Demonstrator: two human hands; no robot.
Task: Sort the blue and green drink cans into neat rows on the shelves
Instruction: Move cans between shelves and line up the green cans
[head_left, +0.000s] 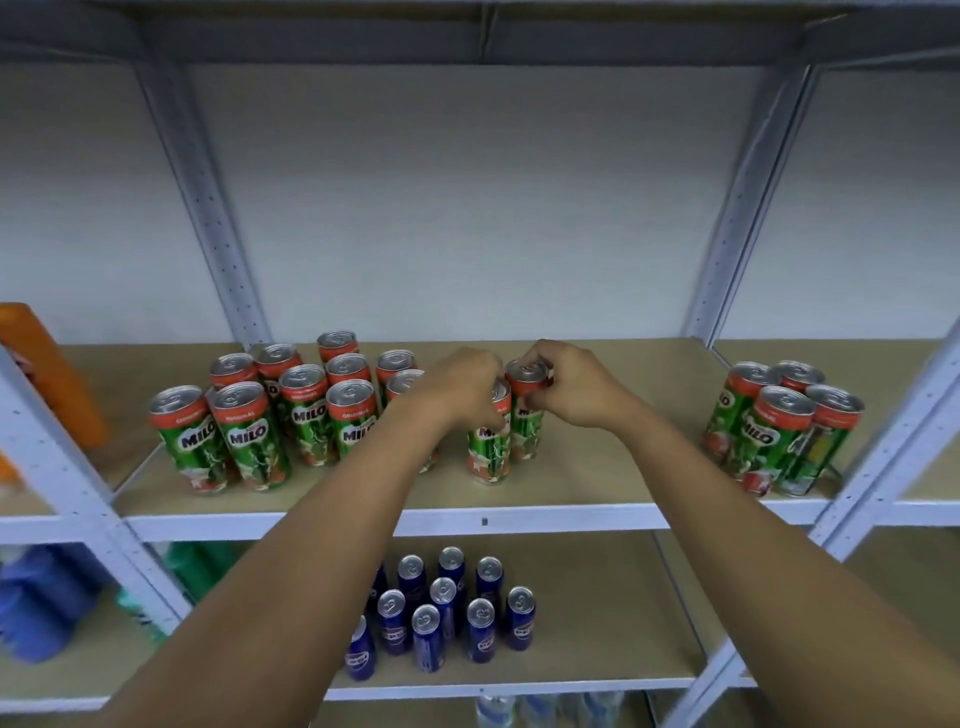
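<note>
Two upright green-and-red Milo drink cans are held mid-shelf, side by side and touching, on the tan board of the upper shelf (597, 483). The nearer can (488, 447) is gripped by the left hand (460, 387), whose fingers are curled over its rim. The farther can (525, 415) is pinched at its top by the right hand (563, 384). Both long axes stand vertical, directly below the hands. The big cluster of green cans (291, 415) lies toward the shelf's left edge, so the left hand is the nearer one for closing that gap.

About ten green cans can be counted in that cluster, though some are hidden by the arm. Four more green cans (779, 431) stand at the right edge. On the lower shelf (597, 670), about eleven slim blue cans (447, 613) are seen in loose rows, one partly hidden.
</note>
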